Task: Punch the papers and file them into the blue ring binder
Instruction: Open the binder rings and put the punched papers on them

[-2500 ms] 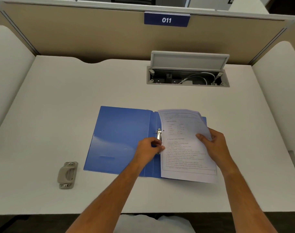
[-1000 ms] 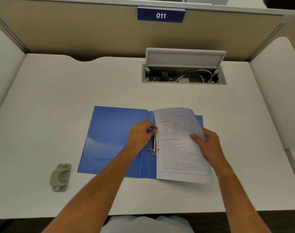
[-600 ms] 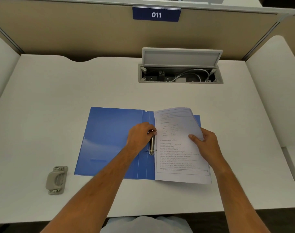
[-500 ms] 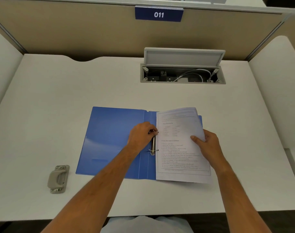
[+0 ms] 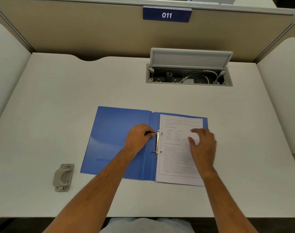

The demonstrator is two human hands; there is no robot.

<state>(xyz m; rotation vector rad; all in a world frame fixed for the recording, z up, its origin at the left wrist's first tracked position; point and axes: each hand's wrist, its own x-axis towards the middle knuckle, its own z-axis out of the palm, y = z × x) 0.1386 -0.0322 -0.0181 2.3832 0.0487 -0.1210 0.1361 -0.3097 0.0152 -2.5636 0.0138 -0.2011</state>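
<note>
Filing stage, by the look of it: the papers (image 5: pixel 175 158) are laid flat on the right half of the blue ring binder (image 5: pixel 119 140), edge against the ring mechanism (image 5: pixel 157 143). The top ring is pinched by the left hand (image 5: pixel 138 137). The right hand (image 5: pixel 202 143) is spread loosely over the sheets, a bit blurred. Next, the rings probably need snapping shut with the holes kept lined up.

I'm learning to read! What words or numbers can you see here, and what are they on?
"011": white number on the blue sign on the desk partition.
Printed lines on the papers in the blue ring binder: too small and blurred to read.
On the hole punch: no writing visible.
</note>
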